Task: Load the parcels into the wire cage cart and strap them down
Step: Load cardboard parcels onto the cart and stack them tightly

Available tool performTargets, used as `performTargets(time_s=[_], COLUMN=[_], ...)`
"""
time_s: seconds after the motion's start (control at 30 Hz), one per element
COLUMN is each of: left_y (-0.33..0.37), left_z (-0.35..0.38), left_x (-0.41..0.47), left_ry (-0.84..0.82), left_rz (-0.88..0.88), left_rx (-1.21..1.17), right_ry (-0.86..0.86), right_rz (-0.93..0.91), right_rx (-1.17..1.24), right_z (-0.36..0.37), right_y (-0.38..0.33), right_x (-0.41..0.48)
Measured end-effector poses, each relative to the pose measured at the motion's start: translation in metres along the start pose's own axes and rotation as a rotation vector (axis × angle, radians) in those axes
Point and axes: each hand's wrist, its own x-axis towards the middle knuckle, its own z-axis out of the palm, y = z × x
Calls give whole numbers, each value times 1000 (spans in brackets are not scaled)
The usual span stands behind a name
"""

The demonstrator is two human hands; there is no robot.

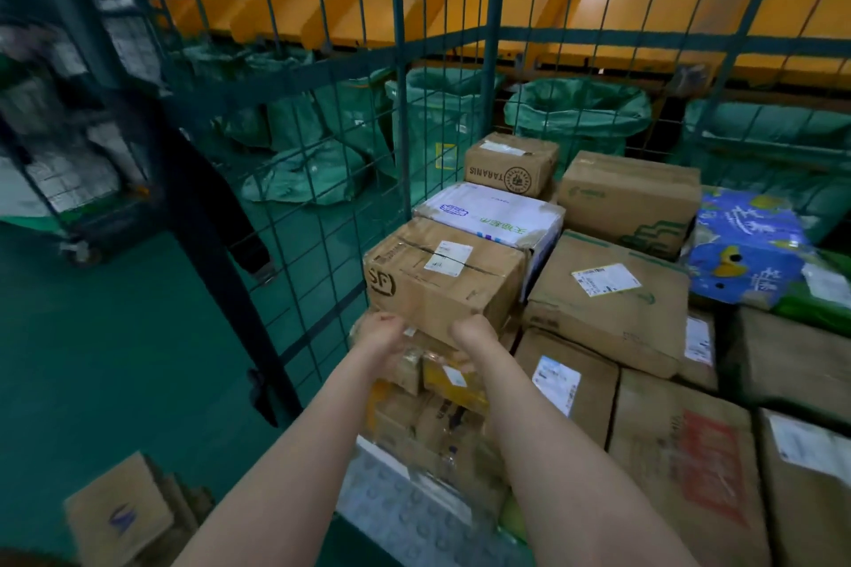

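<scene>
Head view: left hand [382, 332] and right hand [474, 331] grip the SF carton [442, 279] by its near bottom edge, likely to seat it snug against the side of the wire cage cart [405, 138].

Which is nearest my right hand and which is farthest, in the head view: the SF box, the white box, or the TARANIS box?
1. SF box, gripped at its near bottom edge by the right hand.
2. white box, directly behind the SF box.
3. TARANIS box, farthest back, behind the white box.

dim greenish light, blurred edges, wide-angle bending throughout.
</scene>
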Motion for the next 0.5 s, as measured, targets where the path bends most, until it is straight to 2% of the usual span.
performTargets(time_s=[0.27,0.5], left_y=[-64,-113], left_z=[-47,-95], left_x=[-66,-121], left_ry=[-73,44], left_rz=[-77,-63], left_rx=[-61,-42], right_ry=[-114,-209], right_rz=[69,-11], right_rx=[134,-22], right_z=[48,102], right_y=[39,49], right_x=[-84,-127])
